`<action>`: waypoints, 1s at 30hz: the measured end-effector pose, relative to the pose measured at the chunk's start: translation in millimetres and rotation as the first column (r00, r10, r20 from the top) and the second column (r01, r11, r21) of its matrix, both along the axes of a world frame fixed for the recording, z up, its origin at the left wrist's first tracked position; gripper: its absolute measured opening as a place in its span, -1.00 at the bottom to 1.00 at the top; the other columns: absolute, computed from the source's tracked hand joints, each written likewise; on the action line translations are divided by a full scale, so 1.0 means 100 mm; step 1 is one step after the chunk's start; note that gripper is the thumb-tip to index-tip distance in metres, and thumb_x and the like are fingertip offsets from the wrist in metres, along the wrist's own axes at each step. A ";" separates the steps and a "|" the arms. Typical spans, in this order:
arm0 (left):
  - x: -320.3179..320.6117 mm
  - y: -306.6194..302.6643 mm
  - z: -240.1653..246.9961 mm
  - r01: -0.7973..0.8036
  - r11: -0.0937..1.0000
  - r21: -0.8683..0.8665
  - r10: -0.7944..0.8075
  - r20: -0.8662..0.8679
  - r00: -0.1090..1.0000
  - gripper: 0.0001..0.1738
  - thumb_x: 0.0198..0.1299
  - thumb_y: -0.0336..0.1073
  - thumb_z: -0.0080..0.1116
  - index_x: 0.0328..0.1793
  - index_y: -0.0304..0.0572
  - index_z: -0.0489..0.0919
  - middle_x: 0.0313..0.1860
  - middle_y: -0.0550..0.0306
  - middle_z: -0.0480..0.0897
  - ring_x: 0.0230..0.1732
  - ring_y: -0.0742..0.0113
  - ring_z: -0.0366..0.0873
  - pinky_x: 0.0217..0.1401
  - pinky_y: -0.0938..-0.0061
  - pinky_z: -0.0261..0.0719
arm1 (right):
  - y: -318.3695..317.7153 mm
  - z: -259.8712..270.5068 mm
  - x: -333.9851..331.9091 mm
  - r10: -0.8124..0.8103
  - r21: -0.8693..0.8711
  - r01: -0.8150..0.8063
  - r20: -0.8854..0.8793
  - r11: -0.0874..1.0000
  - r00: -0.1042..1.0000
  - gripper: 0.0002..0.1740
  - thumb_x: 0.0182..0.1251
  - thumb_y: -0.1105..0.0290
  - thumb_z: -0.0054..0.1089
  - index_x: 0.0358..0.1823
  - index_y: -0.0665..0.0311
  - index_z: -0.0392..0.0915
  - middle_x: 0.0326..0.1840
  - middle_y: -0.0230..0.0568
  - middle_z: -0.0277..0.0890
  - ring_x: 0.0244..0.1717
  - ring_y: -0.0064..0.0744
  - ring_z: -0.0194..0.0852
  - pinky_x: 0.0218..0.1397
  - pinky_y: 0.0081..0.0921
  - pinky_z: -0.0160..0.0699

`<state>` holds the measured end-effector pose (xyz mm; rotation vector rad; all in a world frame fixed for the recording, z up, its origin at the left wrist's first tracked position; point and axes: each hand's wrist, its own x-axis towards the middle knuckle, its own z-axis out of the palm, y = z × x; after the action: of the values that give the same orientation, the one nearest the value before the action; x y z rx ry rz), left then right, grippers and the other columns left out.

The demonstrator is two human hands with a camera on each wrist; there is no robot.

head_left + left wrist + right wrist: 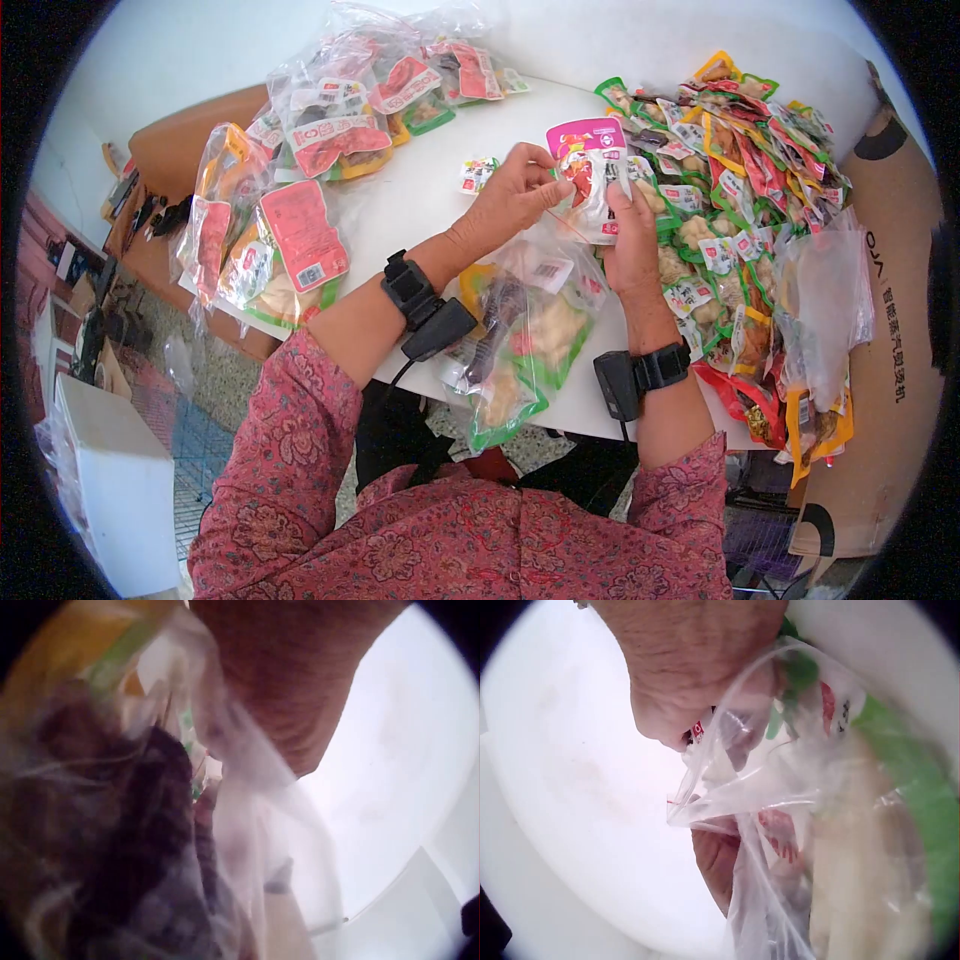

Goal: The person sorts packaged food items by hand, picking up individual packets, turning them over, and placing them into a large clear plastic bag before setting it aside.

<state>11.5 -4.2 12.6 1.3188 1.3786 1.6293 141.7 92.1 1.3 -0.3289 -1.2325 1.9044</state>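
In the head view, my right hand (632, 240) grips a pink-and-white printed food packet (598, 165), the thumb lying over its front. Just left of it, my left hand (515, 195) has thumb and forefinger pinched together at the red-lined mouth of a clear zip bag (575, 262). The bag lies toward me on the table, holding several green- and yellow-edged food packets (550, 335). In the right wrist view, the bag's mouth (697, 802) stands partly spread below my right hand (697, 660). Clear film and a dark packet (150, 825) fill much of the left wrist view.
A large pile of loose food packets (735, 170) covers the right side of the white table (400, 215). Filled clear bags (340, 120) stand at the back left. One small packet (478, 175) lies behind my left hand. A cardboard box (890, 300) stands at the right.
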 end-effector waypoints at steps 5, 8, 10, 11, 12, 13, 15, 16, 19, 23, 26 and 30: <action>0.00 0.02 -0.02 0.011 0.990 -0.141 -0.025 -0.102 0.994 -0.63 0.15 -0.08 0.11 -0.10 -0.12 0.30 -0.38 0.32 0.42 -0.45 0.67 0.26 -0.51 0.76 0.20 | 0.00 -0.02 0.00 -0.004 0.013 0.004 -0.042 1.000 0.999 -0.66 0.29 0.26 -0.06 -0.01 0.33 0.38 -0.17 -0.28 0.47 -0.22 -0.50 0.46 -0.16 -0.54 0.47; 0.06 0.04 -0.05 0.052 0.999 0.000 -0.052 -0.030 0.998 -0.69 0.15 -0.12 0.11 -0.14 -0.12 0.35 -0.36 0.33 0.42 -0.42 0.67 0.27 -0.50 0.76 0.21 | -0.03 0.02 0.03 0.002 0.066 -0.002 0.011 0.998 1.000 -0.66 0.29 0.24 -0.06 -0.03 0.32 0.39 -0.19 -0.29 0.46 -0.23 -0.52 0.45 -0.17 -0.56 0.46; 0.04 0.00 -0.01 0.121 0.992 0.033 -0.121 -0.004 0.993 -0.76 0.19 -0.18 0.06 -0.14 -0.13 0.38 -0.33 0.35 0.42 -0.40 0.66 0.28 -0.46 0.75 0.24 | -0.04 0.03 0.04 -0.019 0.106 0.012 0.071 0.994 0.997 -0.67 0.29 0.24 -0.05 -0.05 0.32 0.39 -0.20 -0.30 0.46 -0.24 -0.53 0.44 -0.17 -0.57 0.45; 0.04 -0.01 -0.01 0.122 0.992 0.032 -0.122 -0.004 0.993 -0.76 0.19 -0.18 0.06 -0.14 -0.13 0.38 -0.33 0.35 0.42 -0.40 0.66 0.28 -0.46 0.75 0.24 | -0.04 0.02 0.03 -0.009 0.121 0.003 0.050 0.993 0.999 -0.67 0.28 0.23 -0.04 -0.06 0.32 0.40 -0.20 -0.31 0.46 -0.24 -0.54 0.44 -0.18 -0.59 0.44; 0.03 -0.02 0.00 0.115 0.993 0.020 -0.116 0.012 0.993 -0.79 0.18 -0.26 0.05 -0.14 -0.21 0.39 -0.30 0.29 0.46 -0.31 0.62 0.35 -0.32 0.69 0.33 | -0.04 0.02 0.03 0.002 0.136 -0.006 0.029 0.991 1.000 -0.67 0.28 0.22 -0.03 -0.07 0.31 0.41 -0.21 -0.32 0.46 -0.24 -0.55 0.43 -0.18 -0.60 0.43; 0.03 -0.02 0.00 0.109 0.994 0.010 -0.109 0.027 0.994 -0.81 0.18 -0.34 0.03 -0.14 -0.28 0.41 -0.27 0.23 0.50 -0.23 0.58 0.42 -0.18 0.63 0.43 | -0.04 0.03 0.04 0.001 0.136 -0.005 0.028 0.991 1.000 -0.67 0.28 0.22 -0.03 -0.07 0.31 0.41 -0.21 -0.32 0.46 -0.24 -0.55 0.43 -0.18 -0.60 0.43; 0.03 0.01 -0.03 0.100 0.994 0.047 -0.100 0.005 0.995 -0.81 0.18 -0.33 0.04 -0.15 -0.27 0.41 -0.29 0.24 0.50 -0.26 0.58 0.42 -0.19 0.64 0.43 | -0.05 0.05 0.05 0.015 0.095 -0.019 0.048 0.995 0.999 -0.69 0.27 0.22 -0.02 -0.12 0.31 0.42 -0.22 -0.33 0.46 -0.24 -0.57 0.42 -0.15 -0.61 0.40; 0.03 0.02 -0.06 0.090 0.992 0.085 -0.089 -0.016 0.996 -0.82 0.18 -0.33 0.04 -0.17 -0.26 0.41 -0.31 0.25 0.49 -0.28 0.59 0.42 -0.20 0.64 0.43 | -0.05 0.05 0.05 0.014 0.094 -0.019 0.047 0.995 0.999 -0.69 0.27 0.22 -0.02 -0.12 0.31 0.42 -0.22 -0.33 0.46 -0.24 -0.57 0.42 -0.15 -0.61 0.40; 0.01 0.03 -0.09 0.113 0.988 0.104 -0.100 -0.119 0.988 -0.82 0.19 -0.29 0.03 -0.22 -0.25 0.39 -0.37 0.28 0.46 -0.35 0.61 0.40 -0.27 0.66 0.42 | -0.06 0.06 0.03 0.017 0.064 -0.017 0.009 0.998 1.000 -0.71 0.26 0.24 0.00 -0.13 0.32 0.42 -0.22 -0.32 0.46 -0.23 -0.56 0.41 -0.11 -0.58 0.39; -0.05 -0.01 -0.03 0.098 0.995 0.024 -0.091 -0.199 0.976 -0.77 0.19 -0.22 0.03 -0.25 -0.24 0.35 -0.43 0.30 0.42 -0.40 0.63 0.38 -0.33 0.68 0.39 | 0.10 -0.06 0.02 -0.097 0.197 0.095 0.002 0.976 0.995 -0.71 0.26 0.26 0.01 -0.12 0.33 0.41 -0.21 -0.31 0.46 -0.19 -0.56 0.40 -0.08 -0.56 0.37; -0.09 -0.07 0.13 0.001 0.995 0.099 0.031 -0.330 0.943 -0.72 0.14 -0.16 0.11 -0.17 -0.16 0.37 -0.37 0.33 0.35 -0.44 0.66 0.26 -0.41 0.71 0.28 | 0.15 -0.08 0.04 -0.231 0.205 0.224 0.013 0.953 0.973 -0.71 0.26 0.27 0.00 -0.08 0.30 0.39 -0.19 -0.33 0.44 -0.19 -0.55 0.38 -0.09 -0.57 0.37; -0.20 -0.14 0.31 0.145 0.985 0.094 -0.064 -0.583 0.810 -0.70 0.10 -0.15 0.16 -0.17 -0.16 0.41 -0.39 0.32 0.38 -0.41 0.57 0.33 -0.35 0.63 0.34 | 0.10 -0.04 0.00 -0.157 0.161 0.163 -0.054 0.973 0.986 -0.73 0.26 0.25 0.00 -0.11 0.27 0.38 -0.28 -0.36 0.41 -0.25 -0.57 0.36 -0.15 -0.56 0.38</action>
<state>-8.3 -18.7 43.4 2.0571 1.5078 1.3074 142.1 102.4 -2.4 -0.2909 -1.2872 1.6528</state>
